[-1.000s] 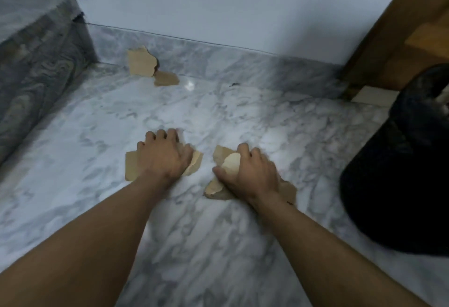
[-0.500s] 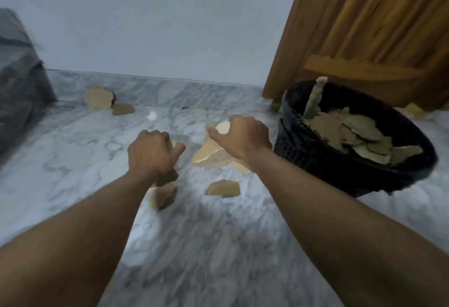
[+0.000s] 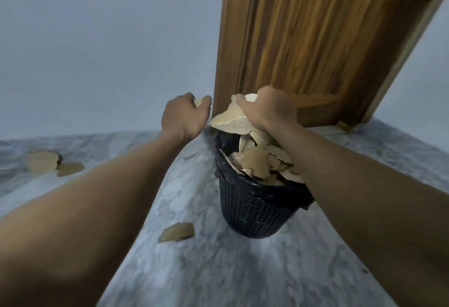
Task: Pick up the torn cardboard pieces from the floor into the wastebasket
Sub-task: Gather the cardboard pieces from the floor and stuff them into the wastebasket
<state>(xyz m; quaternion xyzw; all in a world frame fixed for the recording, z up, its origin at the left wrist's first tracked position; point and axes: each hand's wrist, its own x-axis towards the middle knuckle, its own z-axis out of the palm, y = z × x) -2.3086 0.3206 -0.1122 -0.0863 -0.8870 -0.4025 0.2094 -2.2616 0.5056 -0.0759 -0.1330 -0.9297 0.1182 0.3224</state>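
A black mesh wastebasket (image 3: 255,212) stands on the marble floor, heaped with several torn cardboard pieces (image 3: 255,163). My right hand (image 3: 269,109) hovers over its far rim, shut on a bunch of pale cardboard pieces (image 3: 228,119). My left hand (image 3: 184,117) is just left of the basket at the same height, closed on a small cardboard scrap (image 3: 198,102) that peeks out between the fingers. One brown piece (image 3: 178,231) lies on the floor left of the basket's base. Two more pieces (image 3: 42,161) (image 3: 70,168) lie by the wall at far left.
A wooden door (image 3: 315,46) stands right behind the wastebasket. A pale wall (image 3: 97,51) closes off the left, with a marble skirting below it. Marble floor (image 3: 230,270) stretches toward me between my forearms.
Both hands have lifted off the floor with their cardboard and swung right to the wastebasket. One piece dropped and stays on the floor. My view has tilted up.
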